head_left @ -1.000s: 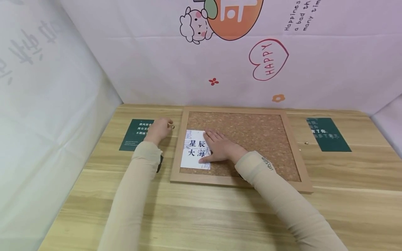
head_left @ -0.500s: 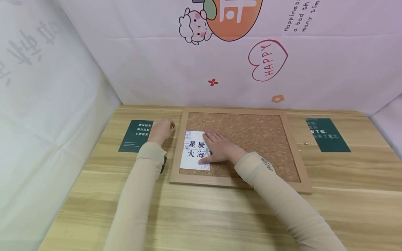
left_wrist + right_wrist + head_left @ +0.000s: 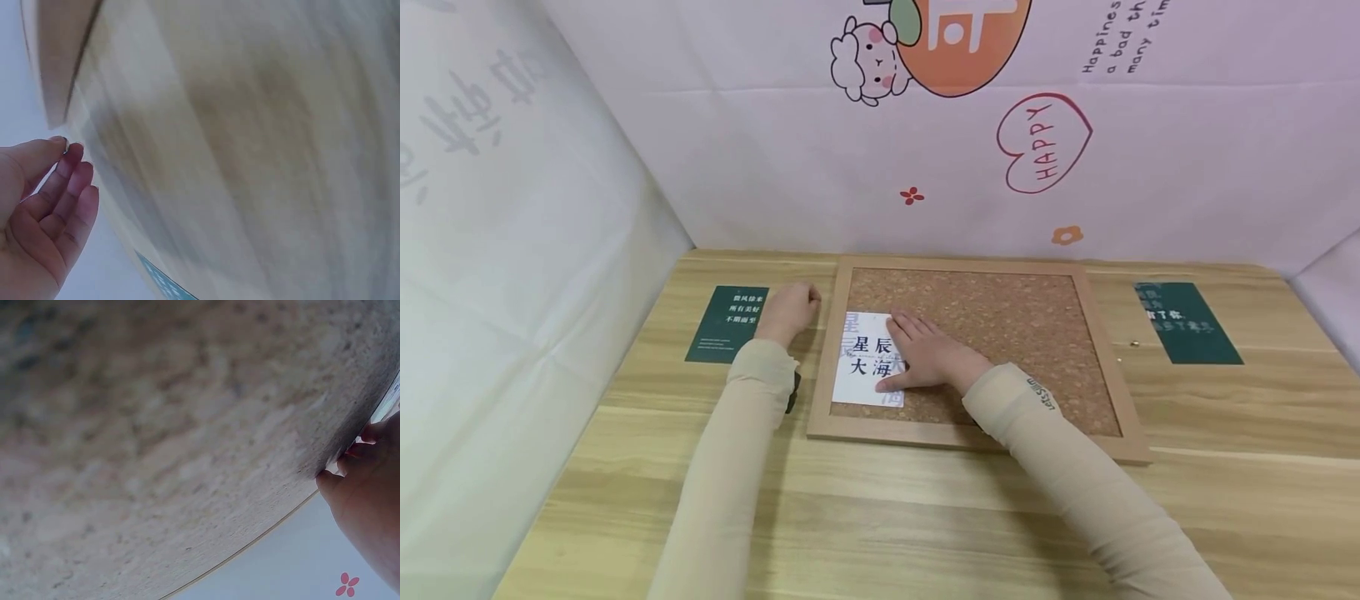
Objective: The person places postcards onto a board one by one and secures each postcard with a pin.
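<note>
Between thumb and fingertip, my left hand (image 3: 788, 313) pinches a small shiny thumbtack (image 3: 66, 145), seen in the left wrist view; in the head view the fingers hide it. That hand is just left of a wood-framed corkboard (image 3: 992, 333) and beside a dark green card (image 3: 718, 325) with white characters. A white card (image 3: 857, 367) printed with dark characters lies on the left part of the cork. My right hand (image 3: 932, 357) rests flat with spread fingers, the thumb and fingertips on the card's right edge and the palm over the cork.
Right of the corkboard a second green card (image 3: 1198, 329) lies on the wooden table (image 3: 850, 517). A gold thumbtack (image 3: 1134, 343) and another tiny shiny piece (image 3: 1119, 360) lie between it and the frame. White printed cloth (image 3: 760, 167) hangs behind and at the left.
The thumbtack, visible at my left fingertips on the table a second ago, is now pinched there. My left hand has shifted slightly right. The right hand and white card have stayed put.
</note>
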### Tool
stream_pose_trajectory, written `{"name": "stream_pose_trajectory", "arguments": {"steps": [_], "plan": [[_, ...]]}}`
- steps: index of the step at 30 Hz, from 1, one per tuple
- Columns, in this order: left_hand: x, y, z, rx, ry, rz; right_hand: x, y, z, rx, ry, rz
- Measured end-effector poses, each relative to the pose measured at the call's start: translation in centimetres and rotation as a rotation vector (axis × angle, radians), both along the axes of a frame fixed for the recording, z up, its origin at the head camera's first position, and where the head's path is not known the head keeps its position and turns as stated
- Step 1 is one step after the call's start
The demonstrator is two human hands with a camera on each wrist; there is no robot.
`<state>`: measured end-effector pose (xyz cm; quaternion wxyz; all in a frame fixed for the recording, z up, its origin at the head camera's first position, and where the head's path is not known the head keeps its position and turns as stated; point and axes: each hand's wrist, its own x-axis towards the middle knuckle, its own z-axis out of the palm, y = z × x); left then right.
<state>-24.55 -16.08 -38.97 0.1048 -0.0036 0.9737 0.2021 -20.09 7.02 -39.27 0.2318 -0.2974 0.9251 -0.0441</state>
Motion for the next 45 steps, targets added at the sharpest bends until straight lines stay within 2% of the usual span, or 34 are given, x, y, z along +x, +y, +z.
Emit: {"name": "stream_pose_trajectory", "arguments": {"steps": [4,8,11,16,23,28,39,45], "plan": [[-0.1,0.6,0.5,0.063,0.005,0.007,0.0,0.0,0.1,-0.003,0.007,0.0],[-0.3,1.5,0.8,0.11,0.035,-0.011,0.0,0.0,0.0,-0.004,0.013,-0.004],[-0.4,2.3,1.0,0.18,0.041,-0.025,-0.1,0.1,-0.2,0.001,0.016,-0.006],[-0.3,3.6,1.2,0.282,0.008,-0.056,-0.1,0.0,-0.2,0.005,0.014,-0.001],[-0.1,4.5,1.4,0.312,-0.057,-0.114,-0.1,0.1,-0.1,-0.014,0.017,-0.001],[0.1,4.8,1.5,0.375,-0.117,-0.128,0.1,0.1,-0.1,-0.022,0.015,0.002],[0.2,5.5,1.3,0.393,-0.165,-0.153,0.2,0.3,0.0,-0.022,0.016,0.005],[0.2,5.7,1.2,0.407,-0.189,-0.164,-0.1,0.2,-0.5,-0.014,0.022,0.002]]}}
